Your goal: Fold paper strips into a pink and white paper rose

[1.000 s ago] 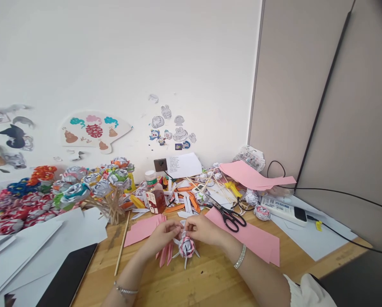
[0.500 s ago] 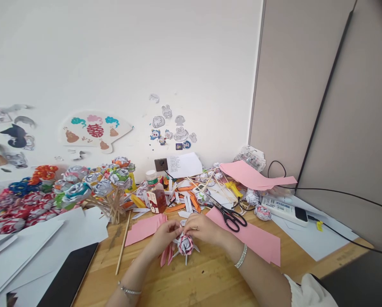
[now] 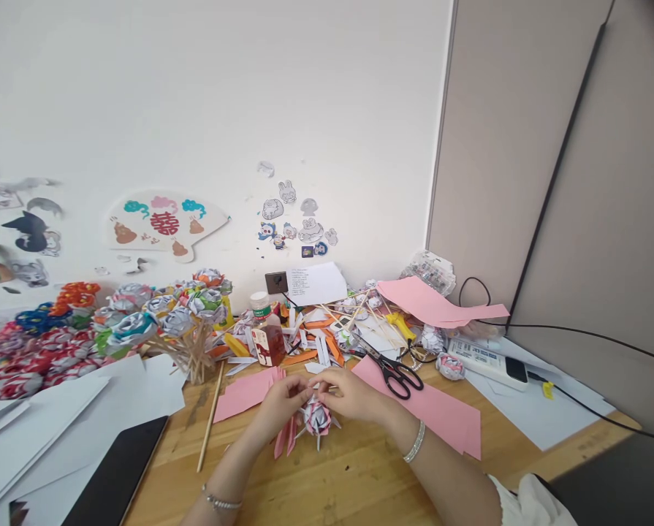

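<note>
Seen from the head camera, two bare hands meet over a pink-and-white paper flower (image 3: 318, 418) at the near middle of a wooden table (image 3: 370, 475), its slender white points spreading outward. The left hand (image 3: 283, 400) has its fingers bent, thumb and forefinger drawn close together at the flower's far left edge; the right hand (image 3: 347, 394) arches over from the other side, fingers curled and thumb low beside the bloom's top. Whether either pinches a petal (the fingertips largely hide the spot) cannot be told. Just left of the flower, folded pink strips (image 3: 286, 438) lie beneath the left hand, near a stack of pink paper (image 3: 244, 393). To the right, black-handled scissors (image 3: 397, 376) rest on a larger pink sheet (image 3: 441, 416), with a small paper rose (image 3: 450, 366) near them. A wooden stick (image 3: 210, 424) lies left of the pink stack. Behind the hands, a capped bottle (image 3: 268, 340) stands among white and orange paper scraps, while a crowd of paper flowers on sticks (image 3: 134, 329) fills the left side, beyond white sheets (image 3: 140, 391) and a flat black device (image 3: 119, 467). Paper cutouts (image 3: 165, 225) dot the wall.
</note>
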Demonstrator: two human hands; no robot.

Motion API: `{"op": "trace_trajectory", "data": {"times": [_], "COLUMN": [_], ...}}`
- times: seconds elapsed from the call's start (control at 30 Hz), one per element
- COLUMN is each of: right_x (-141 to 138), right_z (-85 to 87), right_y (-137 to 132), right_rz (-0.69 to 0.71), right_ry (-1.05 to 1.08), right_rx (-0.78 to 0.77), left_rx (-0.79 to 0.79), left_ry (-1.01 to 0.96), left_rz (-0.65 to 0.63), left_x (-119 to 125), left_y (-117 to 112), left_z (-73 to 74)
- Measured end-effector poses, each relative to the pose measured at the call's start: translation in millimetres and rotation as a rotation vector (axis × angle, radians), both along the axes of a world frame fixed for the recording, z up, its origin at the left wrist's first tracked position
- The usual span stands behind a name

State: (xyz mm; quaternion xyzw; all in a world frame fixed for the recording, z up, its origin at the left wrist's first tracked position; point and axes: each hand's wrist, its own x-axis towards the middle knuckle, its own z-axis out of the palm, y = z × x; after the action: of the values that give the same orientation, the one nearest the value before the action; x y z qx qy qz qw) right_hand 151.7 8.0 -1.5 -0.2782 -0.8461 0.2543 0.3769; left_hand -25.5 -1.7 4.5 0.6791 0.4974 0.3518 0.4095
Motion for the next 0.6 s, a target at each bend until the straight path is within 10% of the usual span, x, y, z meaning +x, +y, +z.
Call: {"op": "trace_trajectory", "data": {"times": [0.4,0.6], "right_x": [2,3], "right_z": [5.4,6.6], "right_y": [-1,4], "right_rz": [0.133,-0.239], "right_ry": [0.114,0.409], "right_rx": [0.184,-0.068], "left_rx": [0.089,0.147], "left_ry": [-0.013,-0.135], "left_rz": [0.059,0.122], "left_x": [-1,-4], "left_y": [2,4], "left_z": [-0.4,0.6]}}
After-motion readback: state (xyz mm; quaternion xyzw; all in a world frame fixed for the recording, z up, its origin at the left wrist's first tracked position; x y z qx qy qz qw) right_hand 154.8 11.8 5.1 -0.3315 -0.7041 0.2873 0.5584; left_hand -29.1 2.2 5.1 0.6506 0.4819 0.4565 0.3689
